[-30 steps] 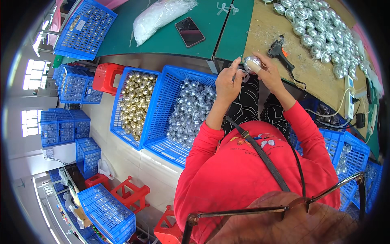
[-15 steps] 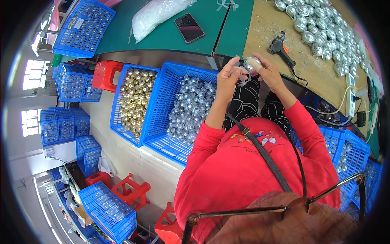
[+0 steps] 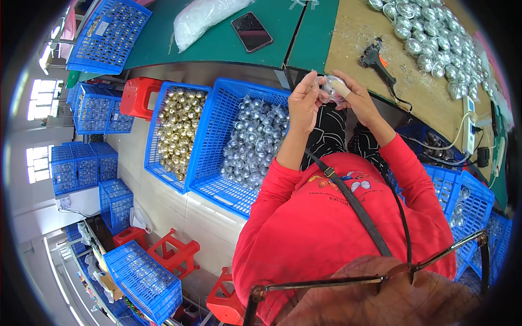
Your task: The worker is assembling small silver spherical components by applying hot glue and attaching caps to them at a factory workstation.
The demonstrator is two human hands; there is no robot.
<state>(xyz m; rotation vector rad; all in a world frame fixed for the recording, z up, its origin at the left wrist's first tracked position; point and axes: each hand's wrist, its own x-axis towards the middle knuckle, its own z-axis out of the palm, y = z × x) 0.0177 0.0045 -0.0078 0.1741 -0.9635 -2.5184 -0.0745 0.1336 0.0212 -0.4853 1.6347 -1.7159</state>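
Above my lap, a shiny clear-and-silver ball (image 3: 330, 87) is held between both hands near the table's edge. My right hand (image 3: 359, 101) is closed round its right side, the thumb lying across it with a pale covering on the tip. Fingers of my left hand (image 3: 304, 104) are bent together against the ball's left side; their tips are partly hidden. A black glue gun (image 3: 374, 58) with an orange trigger lies on the brown board (image 3: 348, 41) just beyond my right hand. Many silver balls (image 3: 429, 38) are spread farther right on that board.
Left of my legs stand a blue crate (image 3: 220, 187) of silver balls and a crate of gold balls (image 3: 179, 127). A phone (image 3: 252, 32) and a white plastic bag (image 3: 204, 22) lie on the green table. A power strip (image 3: 468, 125) with cables is at the right edge.
My left hand has shifted in against the ball, and its fingers have moved closer to it. The ball has turned slightly in my right hand. The whole view has shifted a little.
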